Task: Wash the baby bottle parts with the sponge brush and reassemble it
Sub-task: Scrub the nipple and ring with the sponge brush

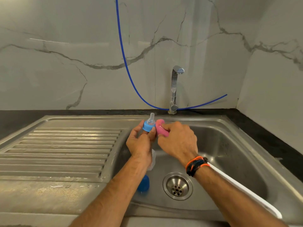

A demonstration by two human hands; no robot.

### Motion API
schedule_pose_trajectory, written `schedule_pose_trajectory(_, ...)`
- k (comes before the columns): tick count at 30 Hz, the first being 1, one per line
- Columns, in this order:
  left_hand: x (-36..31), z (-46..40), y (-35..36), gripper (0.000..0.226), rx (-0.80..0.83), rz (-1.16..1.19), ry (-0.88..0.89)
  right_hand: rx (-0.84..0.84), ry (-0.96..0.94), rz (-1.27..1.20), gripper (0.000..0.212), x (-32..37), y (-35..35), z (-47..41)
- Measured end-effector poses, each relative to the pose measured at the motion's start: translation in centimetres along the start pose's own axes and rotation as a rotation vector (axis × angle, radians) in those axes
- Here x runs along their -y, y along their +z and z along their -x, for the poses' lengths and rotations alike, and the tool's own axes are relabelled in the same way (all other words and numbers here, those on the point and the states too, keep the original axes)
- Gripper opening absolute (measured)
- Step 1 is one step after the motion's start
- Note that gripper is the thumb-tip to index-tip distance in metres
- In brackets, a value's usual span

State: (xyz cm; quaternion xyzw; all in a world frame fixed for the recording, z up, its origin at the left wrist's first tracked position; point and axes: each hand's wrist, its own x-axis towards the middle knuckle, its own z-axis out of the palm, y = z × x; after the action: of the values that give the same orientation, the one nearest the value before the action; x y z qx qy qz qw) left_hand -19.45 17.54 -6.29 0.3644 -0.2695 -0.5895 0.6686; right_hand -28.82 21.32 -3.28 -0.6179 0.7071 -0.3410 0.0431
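Observation:
My left hand [141, 142] pinches a blue screw ring [148, 126] with a clear nipple [151, 119] standing up from it, held above the sink. My right hand [178, 141] grips the pink sponge head [161, 128] of the brush and presses it against the ring's right side. The brush's white handle [242, 187] runs back under my right forearm toward the lower right. The clear bottle body [152, 161] lies in the basin, mostly hidden behind my left wrist. A blue cap [144, 183] lies in the basin below it.
The steel sink [229, 145] has a round drain [177, 185] at its bottom. A ribbed draining board [62, 149] lies to the left. A chrome tap [174, 89] stands behind the basin, no water running. A blue hose [127, 68] hangs along the marble wall.

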Motion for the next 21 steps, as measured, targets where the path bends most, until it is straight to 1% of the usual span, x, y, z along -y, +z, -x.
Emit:
schedule_pose_trajectory(2, 0.3, 0.4, 0.1, 0.041, 0.028, -0.020, 0.009, -0.010, 0.035, -0.017, 0.024, -0.2, -0.4, -0.6)
schedule_pose_trajectory(5, 0.2, 0.3, 0.3, 0.041, 0.006, -0.004, -0.017, 0.012, 0.000, 0.006, 0.021, -0.6, -0.5, 0.0)
schedule_pose_trajectory(7, 0.0, -0.1, 0.1, 0.040, -0.004, 0.006, -0.026, 0.025, -0.030, 0.014, 0.027, -0.3, -0.2, 0.5)
schedule_pose_trajectory(11, 0.3, 0.7, 0.3, 0.040, 0.047, -0.021, -0.007, -0.005, 0.044, -0.022, 0.027, -0.7, -0.8, -0.6)
schedule_pose_trajectory(15, -0.2, -0.2, 0.1, 0.042, -0.004, 0.010, -0.037, 0.031, -0.014, 0.010, 0.028, -0.4, -0.1, 0.5)
schedule_pose_trajectory(18, 0.1, 0.2, -0.1, 0.040, 0.021, 0.001, -0.036, 0.021, 0.027, -0.006, 0.022, -0.2, -0.3, -0.3)
schedule_pose_trajectory(21, 0.3, 0.6, 0.3, 0.040, 0.040, -0.009, -0.040, 0.015, 0.042, -0.003, 0.023, -0.8, -0.5, -0.3)
